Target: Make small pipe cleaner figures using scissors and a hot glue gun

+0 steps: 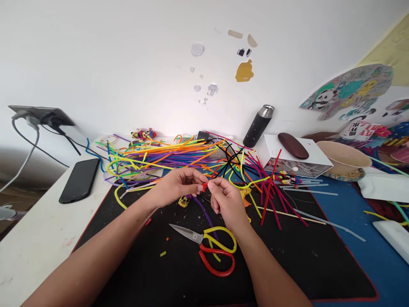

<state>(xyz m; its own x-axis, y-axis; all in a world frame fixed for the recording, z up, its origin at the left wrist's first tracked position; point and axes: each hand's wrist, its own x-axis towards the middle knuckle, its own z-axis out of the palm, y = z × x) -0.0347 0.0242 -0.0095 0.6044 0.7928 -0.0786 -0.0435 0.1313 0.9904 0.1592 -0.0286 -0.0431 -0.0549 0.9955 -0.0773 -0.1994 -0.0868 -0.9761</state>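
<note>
Though strewn with tubes (pixel 166 153), black mat (pixel 287 256) below white wall (pixel 128 51); fingers (pixel 213 184) tight around red bit (pixel 205 186).

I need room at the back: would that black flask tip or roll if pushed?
Likely tippy: the black flask is tall and narrow, standing on end. Once down, its round body would probably roll. Its metal cap hints at some weight; contents are hidden.

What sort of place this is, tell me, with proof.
Probably a home craft desk: a heap of coloured strands, scissors on a black mat, a small red piece pinched by left hand and right hand.
</note>
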